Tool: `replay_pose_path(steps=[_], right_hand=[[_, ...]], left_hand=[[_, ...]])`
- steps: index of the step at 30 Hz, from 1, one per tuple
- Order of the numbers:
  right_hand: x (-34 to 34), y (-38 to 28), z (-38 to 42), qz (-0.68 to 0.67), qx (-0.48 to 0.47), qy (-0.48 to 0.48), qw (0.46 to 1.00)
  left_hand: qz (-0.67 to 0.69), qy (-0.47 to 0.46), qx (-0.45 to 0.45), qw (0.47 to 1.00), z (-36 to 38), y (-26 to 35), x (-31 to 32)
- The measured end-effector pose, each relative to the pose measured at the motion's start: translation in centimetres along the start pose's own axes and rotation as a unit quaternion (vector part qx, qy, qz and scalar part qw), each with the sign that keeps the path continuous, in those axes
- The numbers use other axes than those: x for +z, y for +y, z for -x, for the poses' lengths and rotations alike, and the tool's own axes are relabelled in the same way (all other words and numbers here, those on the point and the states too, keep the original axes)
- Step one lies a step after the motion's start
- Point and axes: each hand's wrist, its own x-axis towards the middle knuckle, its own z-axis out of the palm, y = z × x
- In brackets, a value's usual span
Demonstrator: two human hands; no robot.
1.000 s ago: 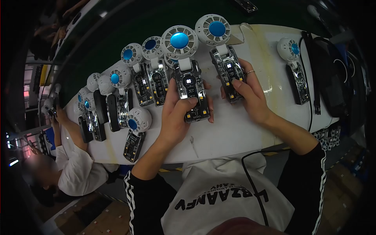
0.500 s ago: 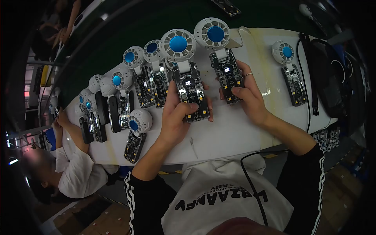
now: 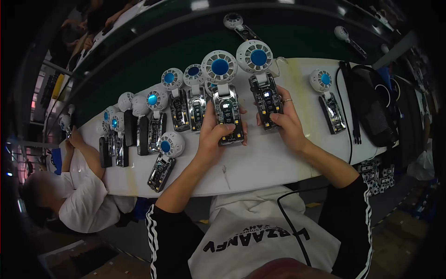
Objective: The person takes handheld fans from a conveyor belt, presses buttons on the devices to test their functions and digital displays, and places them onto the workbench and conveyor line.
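Risky: crowded fan row [image 3: 153, 116] at left, easy to knock. Left hand [image 3: 211, 139] wraps the left fan [image 3: 227, 111], thumb on its body; right hand [image 3: 288, 123] grips the right fan [image 3: 265, 100]. Both heads overhang the white table [image 3: 260, 158] edge; a slip could topple neighbours.

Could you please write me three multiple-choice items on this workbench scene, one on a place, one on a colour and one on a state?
1. Where does the lone fan lie, apart from the others?
A. to the right of the right hand
B. between the two hands
C. at the table's left end

2. What colour are the hubs of the fan heads?
A. red
B. blue
C. yellow

3. What is the left hand doing?
A. lying flat on the white table
B. gripping a fan handle, thumb on its front
C. holding a cable

Answers: 1 A, it lies past the right hand, near the black bag; 2 B, each hub is blue; 3 B, its fingers wrap the left fan.
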Motion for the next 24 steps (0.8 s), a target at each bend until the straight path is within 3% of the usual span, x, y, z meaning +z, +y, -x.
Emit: replay_pose_path(steps=[5,8,10,11,14,15,16,17,18,20,22,23,24], right_hand=[[1.0,-1.8,0.6,-0.005,-0.086,-0.020,0.996],[2.6,-4.1,1.1,-0.029,-0.111,-0.028,0.993],[3.1,-6.2,1.3,-0.173,0.041,-0.119,0.977],[3.4,-7.0,1.2,-0.261,0.105,-0.113,0.953],[1.6,-7.6,0.1,-0.362,0.110,-0.203,0.903],[1.3,-9.1,-0.1,-0.187,0.062,-0.168,0.966],[1.5,-11.0,0.0,-0.004,0.015,-0.127,0.992],[2.8,-12.2,0.6,0.204,-0.068,-0.024,0.976],[1.5,-11.9,0.3,0.320,-0.152,-0.014,0.935],[0.3,-13.9,1.0,0.386,-0.099,-0.042,0.916],[1.2,-15.3,1.0,0.257,-0.033,0.048,0.965],[0.7,-15.5,1.3,0.321,-0.119,0.020,0.939],[0.1,-15.7,1.6,0.380,-0.207,0.004,0.902]], left_hand=[[-0.039,-0.019,0.136,0.990,0.4,-0.1,-0.4],[-0.038,-0.004,0.159,0.986,1.2,2.3,1.2],[0.000,-0.002,0.111,0.994,2.3,3.9,2.1],[0.002,0.005,0.114,0.993,2.8,4.9,2.3],[-0.161,0.027,0.045,0.986,4.1,8.3,2.2],[-0.281,0.075,0.088,0.953,4.4,9.1,1.8],[-0.396,0.122,0.127,0.901,4.8,9.6,1.1],[-0.491,0.129,0.188,0.841,5.0,10.1,-0.3],[-0.578,0.150,0.247,0.763,5.2,11.0,-0.8],[-0.421,0.140,0.175,0.879,5.3,13.8,0.6],[-0.211,0.114,0.103,0.965,5.9,16.0,2.1],[-0.411,0.118,0.148,0.892,6.6,16.6,1.7],[-0.511,0.122,0.174,0.833,7.2,16.9,1.4]])
